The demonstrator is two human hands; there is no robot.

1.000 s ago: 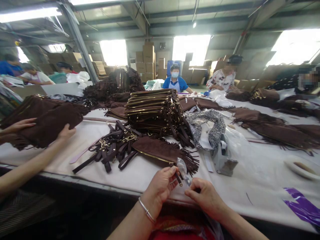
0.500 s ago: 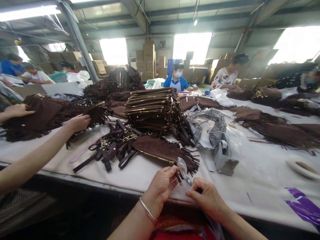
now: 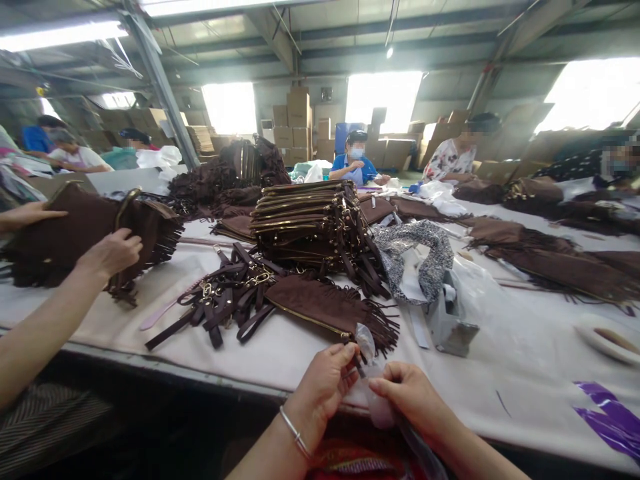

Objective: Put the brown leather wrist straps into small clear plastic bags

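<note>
Head cam: pouch (image 3: 320,303) fwd of hands (image 3: 325,377).

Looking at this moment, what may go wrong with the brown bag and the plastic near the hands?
Fringe strands might snag in the clear plastic, since they lie so close. The left hand seems to pinch only a short strap, so a hard pull by the right hand could drag the bag. The bag stack right behind might slide if bumped.

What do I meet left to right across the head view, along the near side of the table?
Co-worker's nearer hand, dark strap pile, wearer's left hand, wearer's right hand, purple plastic.
</note>
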